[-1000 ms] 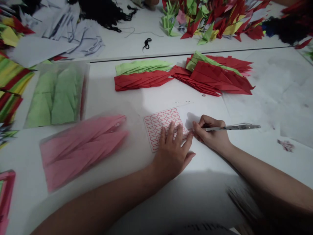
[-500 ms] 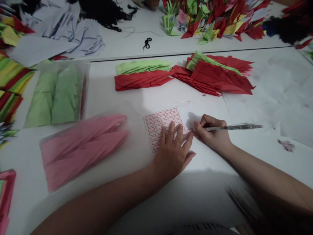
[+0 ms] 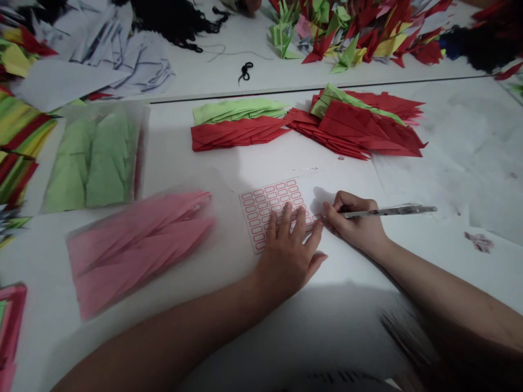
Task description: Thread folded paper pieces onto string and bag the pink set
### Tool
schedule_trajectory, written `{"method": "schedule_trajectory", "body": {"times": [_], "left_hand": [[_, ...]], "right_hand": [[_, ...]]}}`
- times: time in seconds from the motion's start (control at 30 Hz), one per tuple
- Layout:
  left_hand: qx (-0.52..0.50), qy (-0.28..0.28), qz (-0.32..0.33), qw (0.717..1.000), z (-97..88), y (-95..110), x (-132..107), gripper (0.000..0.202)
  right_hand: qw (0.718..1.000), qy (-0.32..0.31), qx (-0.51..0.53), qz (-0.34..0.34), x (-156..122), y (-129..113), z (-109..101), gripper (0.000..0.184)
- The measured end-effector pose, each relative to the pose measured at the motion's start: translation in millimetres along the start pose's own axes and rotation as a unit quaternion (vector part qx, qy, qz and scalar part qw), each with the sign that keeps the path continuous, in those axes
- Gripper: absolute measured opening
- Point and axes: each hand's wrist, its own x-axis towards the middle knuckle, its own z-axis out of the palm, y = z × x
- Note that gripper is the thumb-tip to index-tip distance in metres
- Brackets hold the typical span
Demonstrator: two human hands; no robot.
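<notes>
**A shared paper-craft workroom**

Two long white tables (image 3: 457, 130) meet at a dark seam, set up for batch handwork rather than home use. The far table carries a heap of red, green and yellow origami cranes (image 3: 347, 43), with tangled black cord (image 3: 175, 22) and crumpled white paper (image 3: 122, 54) nearby. Stacks of folded red paper (image 3: 241, 133) and clear plastic bags of pink paper (image 3: 139, 250) line the near table beside a sheet of red-bordered labels (image 3: 265, 209). Another person's hand (image 3: 247, 4) shows at the far edge.
</notes>
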Motion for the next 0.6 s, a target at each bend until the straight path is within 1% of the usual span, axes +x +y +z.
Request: {"method": "schedule_trajectory", "body": {"times": [0.17,0.4,0.6], "left_hand": [[0.002,0.001,-0.001,1.000,0.4,0.3,0.0,0.059],[0.001,0.000,0.000,1.000,-0.1,0.4,0.0,0.060],[-0.001,-0.002,0.001,1.000,-0.8,0.1,0.1,0.060]], "right_hand": [[1.000,0.012,-0.007,0.004,0.0,0.4,0.2,0.031],[1.000,-0.014,0.004,0.002,0.5,1.7,-1.9,0.031],[1.000,0.003,-0.006,0.009,0.6,-0.7,-1.4,0.031]]}}
